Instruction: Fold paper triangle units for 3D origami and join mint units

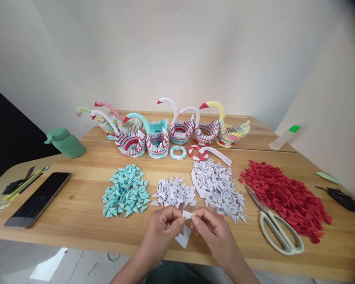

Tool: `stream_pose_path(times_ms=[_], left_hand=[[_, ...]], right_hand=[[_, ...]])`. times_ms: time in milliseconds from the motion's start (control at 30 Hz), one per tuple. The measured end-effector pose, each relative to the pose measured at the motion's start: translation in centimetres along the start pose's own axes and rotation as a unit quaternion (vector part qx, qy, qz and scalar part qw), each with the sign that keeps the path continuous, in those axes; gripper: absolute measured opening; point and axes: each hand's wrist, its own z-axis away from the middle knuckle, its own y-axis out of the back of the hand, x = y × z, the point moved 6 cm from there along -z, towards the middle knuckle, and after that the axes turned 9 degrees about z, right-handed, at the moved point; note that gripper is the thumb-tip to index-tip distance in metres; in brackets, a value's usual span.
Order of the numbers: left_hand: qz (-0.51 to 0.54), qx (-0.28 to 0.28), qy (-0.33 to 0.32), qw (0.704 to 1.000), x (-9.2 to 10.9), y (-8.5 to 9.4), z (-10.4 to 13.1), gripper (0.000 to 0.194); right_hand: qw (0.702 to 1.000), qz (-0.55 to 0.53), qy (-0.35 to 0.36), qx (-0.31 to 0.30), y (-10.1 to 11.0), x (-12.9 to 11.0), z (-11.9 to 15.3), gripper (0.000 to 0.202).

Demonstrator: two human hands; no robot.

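Near the front of the table, my left hand (165,228) and my right hand (211,228) pinch a small white paper piece (188,214) from either side. The fingers of both hands are closed on its ends. Below the held piece lies a white paper sheet (184,238), partly covered by my left thumb. Just beyond my hands is a small pile of folded white paper triangles (174,192). A bigger pile of white triangles (220,187) spreads behind my right hand, and teal triangles (126,191) are heaped to the left.
Red triangles (284,197) lie at the right, with scissors (279,230) beside them. Several paper swans (156,146) stand at the back, with a ring (178,152) in front. A phone (40,199) and a green bottle (66,142) are at the left. A glue bottle (285,138) stands back right.
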Motion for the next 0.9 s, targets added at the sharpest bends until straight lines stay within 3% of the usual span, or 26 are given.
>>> stream_pose_path(times_ms=[267,500,600,733,900], left_hand=[[-0.035,0.018,-0.029,0.999,0.2,-0.5,0.6,0.031],[0.089,0.005,0.026,0.996,-0.9,-0.5,0.6,0.033],[0.052,0.025,0.0,0.998,-0.4,-0.2,0.6,0.03],[-0.036,0.036,-0.028,0.998,0.1,-0.1,0.8,0.024],[-0.019,0.018,-0.024,0.999,-0.1,0.0,0.6,0.022]], right_hand=[[0.999,-0.047,-0.02,0.006,-0.6,0.8,0.3,0.031],[0.998,-0.061,-0.018,0.008,-0.7,0.6,0.4,0.031],[0.995,-0.095,-0.018,0.003,-0.4,0.7,0.2,0.03],[0.998,-0.061,-0.013,0.026,0.5,0.5,0.1,0.025],[0.998,-0.056,-0.009,0.019,0.4,-0.3,0.1,0.019]])
